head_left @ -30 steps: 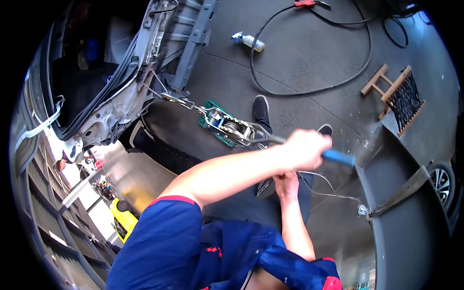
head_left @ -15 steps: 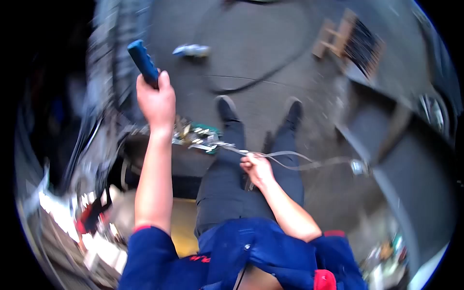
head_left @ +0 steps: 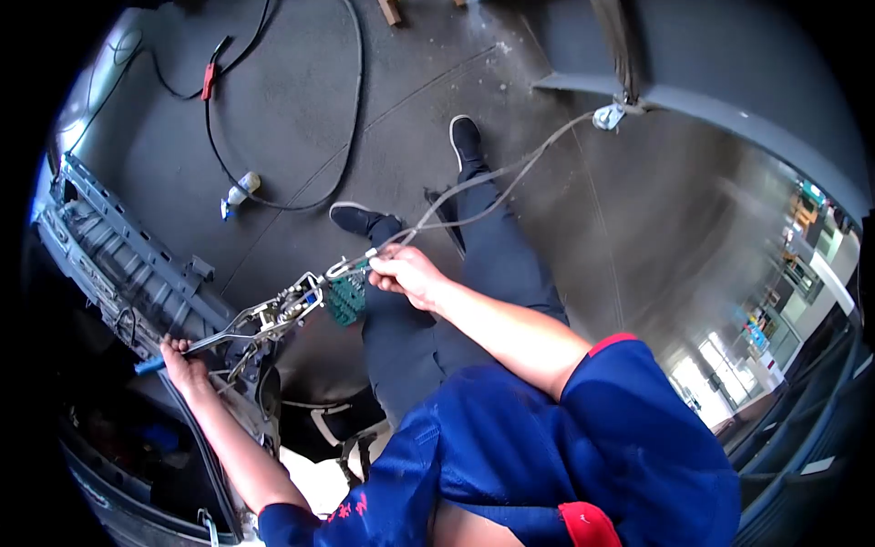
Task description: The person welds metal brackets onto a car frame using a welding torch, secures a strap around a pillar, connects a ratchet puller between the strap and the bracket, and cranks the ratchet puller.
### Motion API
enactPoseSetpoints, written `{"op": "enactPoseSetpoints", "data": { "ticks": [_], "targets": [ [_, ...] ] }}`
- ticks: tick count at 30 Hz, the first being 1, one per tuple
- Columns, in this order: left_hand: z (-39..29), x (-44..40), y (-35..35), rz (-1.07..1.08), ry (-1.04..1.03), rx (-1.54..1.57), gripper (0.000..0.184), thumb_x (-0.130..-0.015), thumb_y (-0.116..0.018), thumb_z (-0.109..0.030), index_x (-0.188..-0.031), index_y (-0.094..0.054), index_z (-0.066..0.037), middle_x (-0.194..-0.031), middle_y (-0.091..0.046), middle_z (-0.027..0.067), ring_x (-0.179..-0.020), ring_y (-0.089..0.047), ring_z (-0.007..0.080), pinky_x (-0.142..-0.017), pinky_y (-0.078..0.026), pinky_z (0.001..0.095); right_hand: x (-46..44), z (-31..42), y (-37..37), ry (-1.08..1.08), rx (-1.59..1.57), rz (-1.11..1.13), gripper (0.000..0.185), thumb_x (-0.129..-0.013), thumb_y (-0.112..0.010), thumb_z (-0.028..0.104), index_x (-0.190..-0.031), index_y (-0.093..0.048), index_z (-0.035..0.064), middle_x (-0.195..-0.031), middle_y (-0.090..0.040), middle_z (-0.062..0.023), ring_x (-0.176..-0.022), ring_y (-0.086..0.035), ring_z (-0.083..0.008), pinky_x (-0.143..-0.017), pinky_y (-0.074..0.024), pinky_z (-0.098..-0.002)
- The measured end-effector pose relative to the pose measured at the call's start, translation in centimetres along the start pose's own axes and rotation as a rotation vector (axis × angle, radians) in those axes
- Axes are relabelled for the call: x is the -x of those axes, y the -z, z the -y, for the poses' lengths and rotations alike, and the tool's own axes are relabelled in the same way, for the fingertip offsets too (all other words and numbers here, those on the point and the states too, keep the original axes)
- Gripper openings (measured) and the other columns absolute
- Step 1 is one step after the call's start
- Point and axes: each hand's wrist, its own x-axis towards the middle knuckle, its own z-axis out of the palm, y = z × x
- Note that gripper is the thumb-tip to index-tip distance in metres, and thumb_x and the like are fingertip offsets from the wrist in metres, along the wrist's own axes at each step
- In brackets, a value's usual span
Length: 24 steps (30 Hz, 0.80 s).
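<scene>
A metal ratchet cable puller [head_left: 283, 313] hangs between my two hands, left of my legs. My left hand [head_left: 185, 366] is wrapped round its lever, whose blue grip [head_left: 150, 366] sticks out beyond the fingers. My right hand [head_left: 410, 275] is closed on the steel cable [head_left: 492, 175] just past the hook [head_left: 346, 267]. From there two cable strands run up to a pulley hook [head_left: 608, 116], which is attached to a strap [head_left: 615, 50]. Behind the puller shows a green perforated piece [head_left: 346, 299].
A vehicle's exposed metal frame [head_left: 150, 260] stands on the left. A black hose or cable [head_left: 357, 100] loops over the floor beside a spray bottle [head_left: 241, 189]. At the upper right is a large grey panel [head_left: 729, 68]. My feet stand on the dark floor [head_left: 428, 91].
My view has turned. My left hand has swung the blue-handled lever down toward the vehicle frame. The right hand still grips by the hook, and the cable now slants up to the right.
</scene>
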Motion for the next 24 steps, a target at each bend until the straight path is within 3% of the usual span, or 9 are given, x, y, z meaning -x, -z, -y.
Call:
{"op": "enactPoseSetpoints", "data": {
  "ticks": [4,10,12,15,18,19,20,22,24],
  "targets": [
    [2.3,2.7,3.0,-0.222,0.082,0.155,0.018,-0.103,-0.055,-0.014,-0.085,-0.05,-0.012,-0.06,-0.042,-0.0037,-0.052,-0.044,0.0101,-0.054,-0.042,0.0278,-1.9,-0.4,0.2,0.003,0.002,-0.003,0.007,-0.098,-0.067,0.018,-0.095,-0.067,0.011,-0.078,-0.069,-0.001,-0.061,-0.059,-0.006,-0.057,-0.0477,-0.0219],
    [3.0,26.3,-17.6,-0.03,-0.577,-0.343,0.014,-0.103,-0.056,-0.013,-0.107,-0.063,-0.001,-0.069,-0.05,0.0001,-0.063,-0.047,0.0088,-0.061,-0.042,0.025,-1.6,-3.3,4.1,-0.23,0.029,-0.032,0.008,-0.097,-0.068,0.017,-0.092,-0.067,0.0118,-0.077,-0.069,-0.0013,-0.058,-0.058,-0.005,-0.056,-0.0473,-0.0219],
    [5.2,30.2,-21.0,0.164,-0.645,-0.583,0.012,-0.097,-0.062,-0.008,-0.107,-0.066,-0.002,-0.08,-0.061,0.0038,-0.07,-0.055,0.0119,-0.066,-0.045,0.0273,-1.1,-2.4,4.4,-0.236,0.074,0.021,0.009,-0.097,-0.068,0.018,-0.091,-0.067,0.0115,-0.077,-0.069,-0.0011,-0.058,-0.058,-0.0059,-0.055,-0.0465,-0.0229],
    [9.8,35.9,-28.0,0.719,-0.758,-0.98,0.018,-0.083,-0.072,-0.001,-0.101,-0.073,-0.004,-0.093,-0.072,0.0102,-0.085,-0.07,0.0235,-0.078,-0.054,0.0365,-1.9,-1.4,3.9,-0.119,0.099,0.055,0.01,-0.098,-0.066,0.018,-0.09,-0.067,0.0109,-0.076,-0.068,-0.0007,-0.06,-0.058,-0.0069,-0.053,-0.0437,-0.0249],
    [12.6,36.4,-29.7,0.992,-0.611,-1.269,0.034,-0.07,-0.073,0.004,-0.102,-0.074,-0.004,-0.103,-0.072,0.0187,-0.093,-0.071,0.0369,-0.086,-0.056,0.0426,-2.6,-2.8,3.1,0.099,0.001,0.051,0.008,-0.093,-0.067,0.013,-0.086,-0.068,0.0102,-0.074,-0.066,-0.0003,-0.061,-0.059,-0.0092,-0.055,-0.0439,-0.0263],
    [13.0,34.6,-28.5,0.939,-0.743,-1.14,0.031,-0.072,-0.072,0.005,-0.102,-0.073,-0.004,-0.099,-0.072,0.0176,-0.091,-0.072,0.0343,-0.084,-0.056,0.042,-2.3,-2.0,2.9,0.186,0.041,0.076,0.008,-0.091,-0.067,0.012,-0.084,-0.069,0.0095,-0.073,-0.066,-0.0002,-0.061,-0.059,-0.0101,-0.056,-0.0447,-0.0266],
    [12.8,32.4,-27.3,0.806,-0.909,-0.98,0.02,-0.082,-0.074,0.001,-0.101,-0.072,-0.002,-0.091,-0.072,0.0118,-0.084,-0.071,0.0263,-0.079,-0.056,0.0383,-2.8,-2.0,3.6,-0.002,0.171,0.092,0.009,-0.094,-0.066,0.013,-0.087,-0.07,0.0081,-0.075,-0.067,-0.0014,-0.062,-0.06,-0.0101,-0.057,-0.046,-0.0254],
    [9.7,28.0,-24.7,0.583,-0.643,-0.799,0.012,-0.101,-0.068,-0.013,-0.105,-0.072,-0.003,-0.086,-0.062,-0.0023,-0.075,-0.057,0.0071,-0.068,-0.05,0.0267,-2.4,-2.4,2.8,0.026,0.201,0.129,0.011,-0.095,-0.067,0.014,-0.088,-0.07,0.0057,-0.077,-0.069,-0.0032,-0.063,-0.06,-0.01,-0.058,-0.0473,-0.0253],
    [5.3,24.3,-22.2,0.415,-0.504,-0.685,0.013,-0.101,-0.068,-0.014,-0.107,-0.071,-0.003,-0.082,-0.061,-0.004,-0.071,-0.054,0.0045,-0.063,-0.045,0.0231,-2.4,-2.9,1.5,0.024,0.05,0.075,0.011,-0.094,-0.069,0.014,-0.089,-0.069,0.0043,-0.076,-0.069,-0.0039,-0.062,-0.06,-0.0097,-0.057,-0.0478,-0.0257]
  ]
}}
